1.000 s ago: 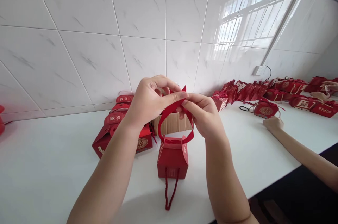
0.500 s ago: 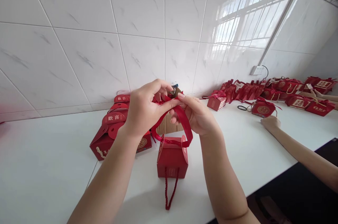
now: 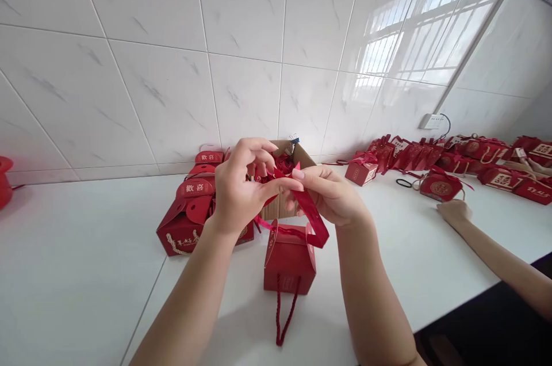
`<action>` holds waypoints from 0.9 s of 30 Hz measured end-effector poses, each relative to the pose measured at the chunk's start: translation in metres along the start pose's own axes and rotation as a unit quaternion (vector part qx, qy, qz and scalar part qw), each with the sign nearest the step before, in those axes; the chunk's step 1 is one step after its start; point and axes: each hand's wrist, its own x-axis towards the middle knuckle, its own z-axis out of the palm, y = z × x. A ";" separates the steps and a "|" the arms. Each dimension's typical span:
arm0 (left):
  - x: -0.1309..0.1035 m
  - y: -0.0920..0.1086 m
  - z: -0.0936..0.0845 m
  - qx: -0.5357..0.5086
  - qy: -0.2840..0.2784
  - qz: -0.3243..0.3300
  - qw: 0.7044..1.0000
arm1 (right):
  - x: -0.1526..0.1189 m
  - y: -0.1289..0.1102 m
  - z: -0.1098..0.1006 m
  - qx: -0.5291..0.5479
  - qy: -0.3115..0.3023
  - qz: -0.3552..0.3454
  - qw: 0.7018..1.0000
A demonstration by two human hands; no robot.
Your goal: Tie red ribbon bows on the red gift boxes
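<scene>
A small red gift box [image 3: 290,265] stands on the white table in front of me, its dark red rope handle [image 3: 279,328] hanging toward me. A shiny red ribbon [image 3: 314,222] runs across the box top and loops up to my hands. My right hand [image 3: 334,196] pinches the ribbon near its end between thumb and fingers. Close against it, my left hand [image 3: 241,187] has its thumb on the ribbon, with the other fingers curled above; part of that grip is hidden.
Red boxes [image 3: 183,216] with white rope handles stand at left, before a cardboard box [image 3: 307,157] of red ribbons. Along the wall at right are several red gift boxes [image 3: 437,187]. Another person's hand [image 3: 455,212] touches one. A black ring [image 3: 404,183] lies nearby.
The view has shifted left, bringing a red object in at the left edge. The ribbon loop between my hands has changed shape, its right fold swinging outward; both hands stay together.
</scene>
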 end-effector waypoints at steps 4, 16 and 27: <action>0.000 -0.003 0.004 -0.007 0.004 -0.049 0.999 | 0.002 0.003 0.002 -0.061 0.063 -0.061 0.994; 0.005 0.010 0.000 -0.123 -0.120 -0.233 0.957 | 0.003 0.004 0.011 -0.193 0.239 -0.182 0.934; 0.005 0.010 -0.004 -0.199 -0.128 -0.247 0.940 | 0.000 0.001 0.003 -0.091 0.119 -0.088 0.985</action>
